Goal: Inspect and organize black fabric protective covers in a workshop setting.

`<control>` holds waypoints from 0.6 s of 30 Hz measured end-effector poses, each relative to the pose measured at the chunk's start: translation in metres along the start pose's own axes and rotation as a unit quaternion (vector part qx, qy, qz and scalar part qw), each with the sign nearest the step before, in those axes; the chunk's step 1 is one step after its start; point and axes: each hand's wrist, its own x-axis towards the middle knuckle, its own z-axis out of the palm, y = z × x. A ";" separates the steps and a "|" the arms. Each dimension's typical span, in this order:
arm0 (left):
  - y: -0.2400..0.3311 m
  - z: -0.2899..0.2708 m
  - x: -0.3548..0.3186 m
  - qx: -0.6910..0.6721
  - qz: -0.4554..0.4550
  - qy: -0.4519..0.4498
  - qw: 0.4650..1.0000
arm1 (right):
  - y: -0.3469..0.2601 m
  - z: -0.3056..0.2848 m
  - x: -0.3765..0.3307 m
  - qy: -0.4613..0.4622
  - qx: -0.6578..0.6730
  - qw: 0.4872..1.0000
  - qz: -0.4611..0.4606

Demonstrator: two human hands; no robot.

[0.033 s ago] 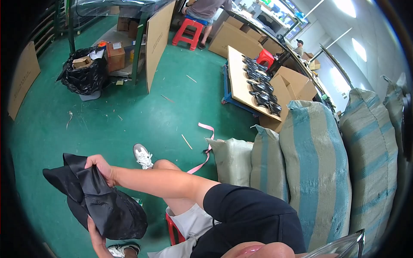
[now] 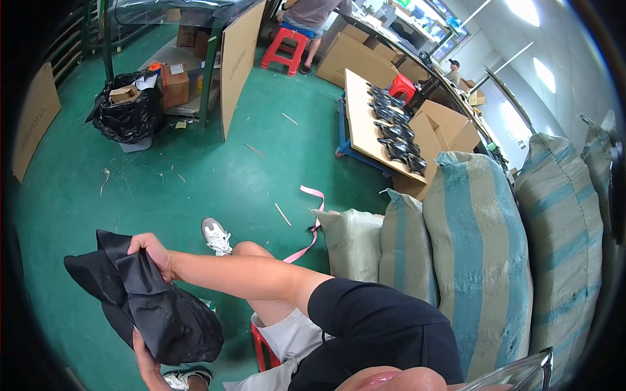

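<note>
A black fabric piece (image 2: 156,306) hangs in folds at the lower left, smooth on top, with a rounded, slightly dusty-looking lower part and a pointed flap at its far left. Its exact kind cannot be made out. My right hand (image 2: 151,253) grips the upper edge, fingers closed over a gathered fold. Lower down, my left hand (image 2: 145,358) holds the underside edge; one finger or thumb shows against the cloth and the rest is hidden behind it. My right arm stretches across from the dark short sleeve.
Several stuffed woven sacks (image 2: 479,234) stand along the right. A pink strap (image 2: 317,225) lies on the green floor (image 2: 195,208) with scattered scraps. Farther off are a low cart (image 2: 365,130) bearing black shiny items, a black-bagged bin (image 2: 127,114), and a seated person (image 2: 312,14) on a red stool (image 2: 285,49).
</note>
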 end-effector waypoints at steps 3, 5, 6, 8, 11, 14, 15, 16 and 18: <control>0.006 0.003 -0.006 -0.047 0.032 -0.033 0.998 | -0.008 -0.001 -0.003 0.021 -0.011 1.000 -0.018; 0.016 0.009 -0.010 -0.041 0.079 -0.041 0.995 | -0.013 -0.002 -0.003 -0.003 -0.009 0.999 -0.032; 0.023 0.012 -0.012 -0.054 0.133 -0.074 0.987 | -0.016 -0.003 -0.002 0.004 -0.010 0.999 -0.040; 0.036 0.019 -0.018 -0.064 0.129 -0.051 0.988 | -0.022 -0.004 -0.001 -0.027 0.008 0.997 -0.074; 0.046 0.029 -0.022 -0.029 0.187 -0.049 0.981 | -0.027 -0.002 -0.001 -0.005 -0.009 0.995 -0.101; 0.050 0.037 -0.020 -0.009 0.199 -0.031 0.979 | -0.026 0.006 -0.004 -0.002 -0.018 0.994 -0.109; 0.051 0.039 -0.018 -0.009 0.199 -0.030 0.979 | -0.025 0.010 -0.006 0.016 -0.029 0.994 -0.101; 0.051 0.041 -0.015 0.016 0.204 0.014 0.979 | -0.023 0.015 -0.008 0.000 -0.028 0.994 -0.107; 0.051 0.044 -0.010 0.042 0.210 0.064 0.975 | -0.019 0.022 -0.011 -0.010 -0.063 0.990 -0.124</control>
